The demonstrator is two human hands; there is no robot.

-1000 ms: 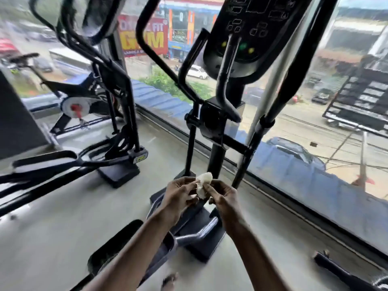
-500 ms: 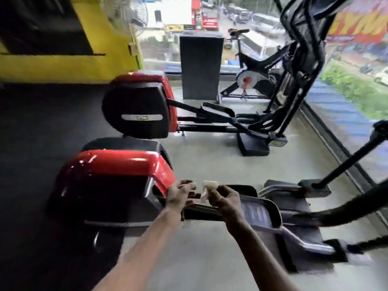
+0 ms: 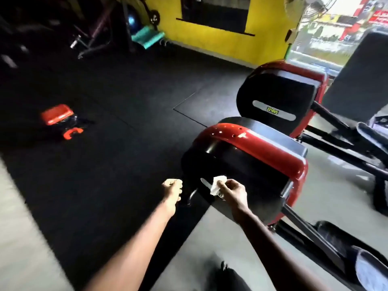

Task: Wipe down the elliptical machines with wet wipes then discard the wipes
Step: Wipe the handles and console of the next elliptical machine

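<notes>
1. Beside the nearer machine, the right hand pinches one crumpled white wipe between thumb and fingertips. Whether the wipe touches the black side panel cannot be told.
2. Its partner, the left hand, has its fingers curled into a fist with nothing seen in it, and is held apart from the wipe.
3. Step in hand, as judged: either the last passes over this panel or the start of carrying the wipe off to discard it.
4. Next move calls for pressing the wipe flat on the panel if wiping goes on. Otherwise it calls for finding a bin, and none is in view.
5. Count:
   - wipes, one
   - hands, two
   - machines with red-and-black housings, two, the farther machine just behind the nearer
   - red box on the dark floor mat, one, well apart
</notes>
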